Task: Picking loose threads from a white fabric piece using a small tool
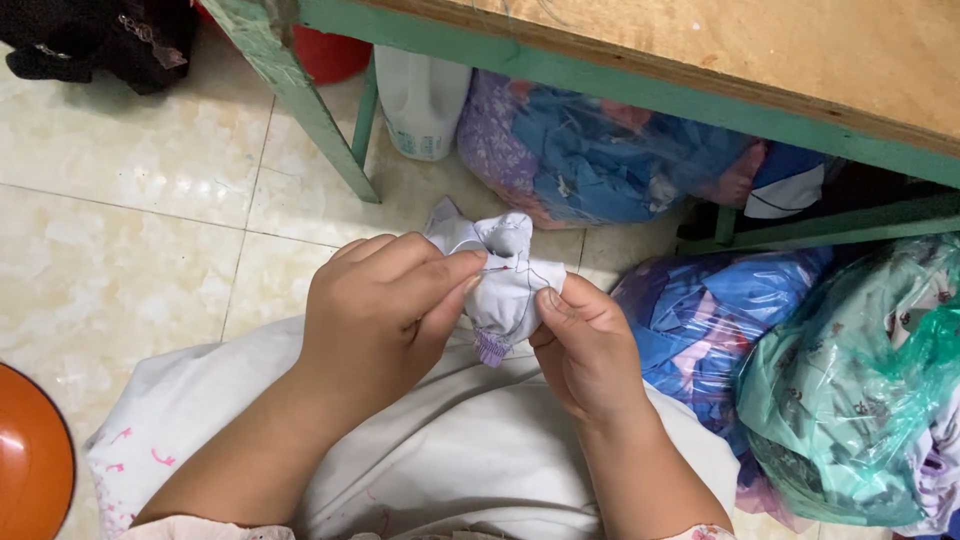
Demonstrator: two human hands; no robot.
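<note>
while i sit over a pale tiled floor, both my hands pinch a small bundle of soft white cloth above my lap. my left hand clamps its top, my right hand its side. thin stitching shows; a purple ribbed edge pokes out below. clear crinkly plastic bags of fabric sit right, partly cut off, under a green-framed wooden table.

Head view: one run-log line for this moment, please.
left hand: pinching white cloth piece | right hand: gripping same piece from right | near: bagged fabric, green table leg
</note>
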